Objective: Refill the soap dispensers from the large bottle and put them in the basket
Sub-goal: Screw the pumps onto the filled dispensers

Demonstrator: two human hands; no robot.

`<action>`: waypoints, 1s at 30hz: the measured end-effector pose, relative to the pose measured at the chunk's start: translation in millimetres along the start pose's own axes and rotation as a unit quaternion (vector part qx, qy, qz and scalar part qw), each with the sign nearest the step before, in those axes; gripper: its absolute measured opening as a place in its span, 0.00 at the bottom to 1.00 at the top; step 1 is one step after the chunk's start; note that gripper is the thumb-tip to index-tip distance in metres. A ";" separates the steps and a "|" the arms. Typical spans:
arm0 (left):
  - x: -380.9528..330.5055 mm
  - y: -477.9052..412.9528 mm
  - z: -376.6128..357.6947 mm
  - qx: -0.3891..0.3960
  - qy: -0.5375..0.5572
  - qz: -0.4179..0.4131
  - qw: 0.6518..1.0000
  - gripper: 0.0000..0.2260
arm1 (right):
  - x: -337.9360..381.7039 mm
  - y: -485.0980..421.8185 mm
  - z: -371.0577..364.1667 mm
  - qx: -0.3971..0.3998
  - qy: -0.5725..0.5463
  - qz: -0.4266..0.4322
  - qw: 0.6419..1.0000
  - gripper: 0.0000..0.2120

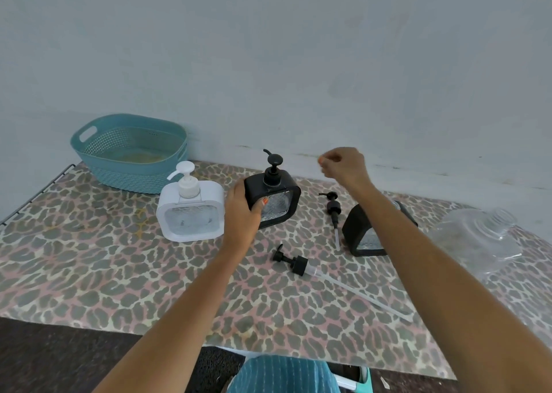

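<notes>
Three dispensers [191,210] sit outside the teal perforated plastic basket [89,150]. Our left hand [242,213] grasps the black square pump dispenser [277,201] by its side, steadying it, we judge; our right hand [343,164] hovers clenched nearby, holding nothing visible.

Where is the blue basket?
In the head view, the basket sits at the back left of the table, against the wall, just behind the white dispenser.
</notes>
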State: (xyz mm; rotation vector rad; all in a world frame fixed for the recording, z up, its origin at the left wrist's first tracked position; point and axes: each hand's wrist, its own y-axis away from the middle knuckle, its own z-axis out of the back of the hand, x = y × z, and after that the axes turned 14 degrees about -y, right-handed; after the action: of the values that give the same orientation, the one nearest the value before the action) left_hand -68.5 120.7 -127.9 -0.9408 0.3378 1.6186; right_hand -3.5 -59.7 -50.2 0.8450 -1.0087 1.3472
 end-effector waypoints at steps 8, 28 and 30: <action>-2.9 3.9 -1.7 0.002 0.007 -0.026 1.000 0.26 | -61.5 -34.2 -10.0 0.084 0.397 -0.149 0.902 0.12; -44.9 38.9 -28.8 -0.016 -0.003 -0.236 0.972 0.15 | 14.7 -12.3 51.8 -0.097 -0.122 -0.074 0.985 0.11; -62.3 40.7 -35.9 0.118 -0.002 -0.227 0.967 0.17 | 27.0 0.9 66.8 -0.110 -0.162 -0.048 0.980 0.10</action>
State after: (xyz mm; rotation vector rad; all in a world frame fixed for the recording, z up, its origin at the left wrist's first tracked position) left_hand -92.0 42.2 -116.4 -0.7650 0.2797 1.1326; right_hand -11.6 -111.7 -1.1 0.9501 -1.3257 1.0130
